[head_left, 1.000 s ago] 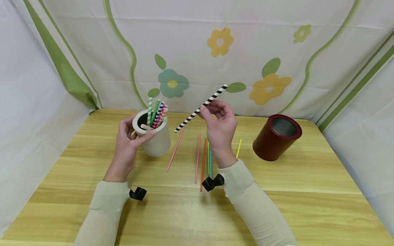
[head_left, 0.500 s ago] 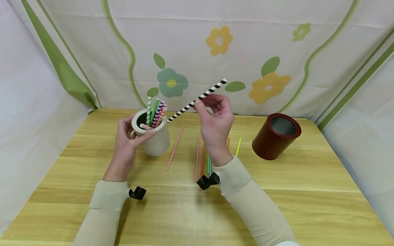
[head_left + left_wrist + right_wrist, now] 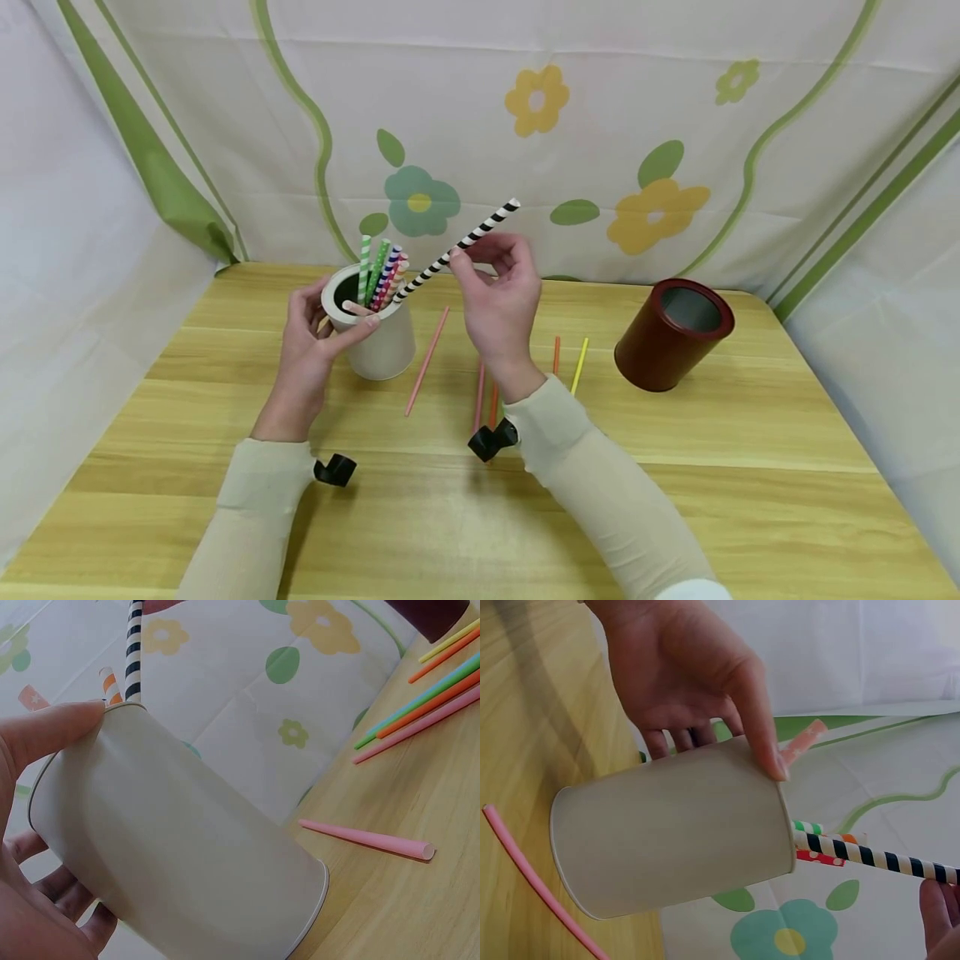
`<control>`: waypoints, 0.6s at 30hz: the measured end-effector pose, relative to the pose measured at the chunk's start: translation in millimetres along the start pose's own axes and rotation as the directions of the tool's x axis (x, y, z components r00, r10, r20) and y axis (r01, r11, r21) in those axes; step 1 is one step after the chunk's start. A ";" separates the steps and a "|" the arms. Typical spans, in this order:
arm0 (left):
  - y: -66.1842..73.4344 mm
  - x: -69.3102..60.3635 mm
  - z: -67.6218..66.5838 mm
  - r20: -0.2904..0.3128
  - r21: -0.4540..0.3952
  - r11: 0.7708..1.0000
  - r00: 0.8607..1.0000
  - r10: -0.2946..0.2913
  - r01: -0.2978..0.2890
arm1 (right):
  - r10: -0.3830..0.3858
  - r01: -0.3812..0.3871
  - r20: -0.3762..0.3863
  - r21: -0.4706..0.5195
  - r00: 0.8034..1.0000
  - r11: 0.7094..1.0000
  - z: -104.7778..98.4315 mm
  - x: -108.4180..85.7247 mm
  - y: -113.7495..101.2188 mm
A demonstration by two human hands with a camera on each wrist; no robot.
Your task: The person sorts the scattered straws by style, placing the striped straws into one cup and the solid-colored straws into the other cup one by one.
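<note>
My left hand [image 3: 309, 362] grips the white can [image 3: 381, 346] by its side, thumb at the rim. Several patterned paper straws [image 3: 381, 275] lean in it, striped and dotted. A pale pink straw [image 3: 804, 741] pokes out beside the left thumb. Between thumb and fingers, my right hand [image 3: 498, 304] pinches a black-and-white striped straw [image 3: 472, 237]. It slants, its lower end at the can's right rim; whether that end is inside the opening I cannot tell. In the left wrist view the striped straw [image 3: 133, 652] rises behind the rim.
A dark red can [image 3: 660, 342] stands at the right. Plain thin straws lie on the wooden table: a pink straw [image 3: 427, 362] near the white can, an orange straw [image 3: 557, 354] and a yellow straw [image 3: 580, 367] further right, others partly under the right arm. A flowered cloth [image 3: 480, 125] hangs behind.
My right hand has moved left with the striped straw, bringing its lower end from beside the white can to its rim. The left hand and can have stayed put.
</note>
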State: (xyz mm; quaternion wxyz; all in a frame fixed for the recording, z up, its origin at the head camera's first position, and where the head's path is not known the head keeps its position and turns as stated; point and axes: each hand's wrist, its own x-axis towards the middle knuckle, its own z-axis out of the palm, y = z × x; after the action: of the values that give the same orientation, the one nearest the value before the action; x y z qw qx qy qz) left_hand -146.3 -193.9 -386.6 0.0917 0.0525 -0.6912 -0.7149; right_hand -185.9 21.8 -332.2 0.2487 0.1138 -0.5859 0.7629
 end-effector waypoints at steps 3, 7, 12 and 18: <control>-0.2 0.3 -0.3 0.004 0.002 1.000 1.000 0.001 -0.001 | 0.005 -0.005 0.007 -0.016 1.000 1.000 2.5 -0.4 1.9; -0.7 0.7 -0.5 0.004 0.007 1.000 1.000 0.000 0.000 | -0.002 0.002 0.004 -0.020 1.000 1.000 4.8 -0.4 2.4; -0.4 1.0 -0.5 0.004 0.014 1.000 1.000 -0.003 0.003 | -0.007 0.008 0.027 -0.027 1.000 1.000 8.5 -1.8 2.9; -0.2 0.9 -0.6 0.003 0.011 1.000 1.000 -0.005 0.005 | 0.031 -0.024 0.094 -0.067 0.995 0.997 13.2 -5.0 7.8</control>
State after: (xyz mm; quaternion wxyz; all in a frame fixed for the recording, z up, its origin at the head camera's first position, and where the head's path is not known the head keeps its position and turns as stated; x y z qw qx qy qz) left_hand -147.2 -194.7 -386.8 0.0887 0.0534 -0.6952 -0.7113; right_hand -187.2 6.5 -337.2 0.2135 0.1337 -0.6235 0.7401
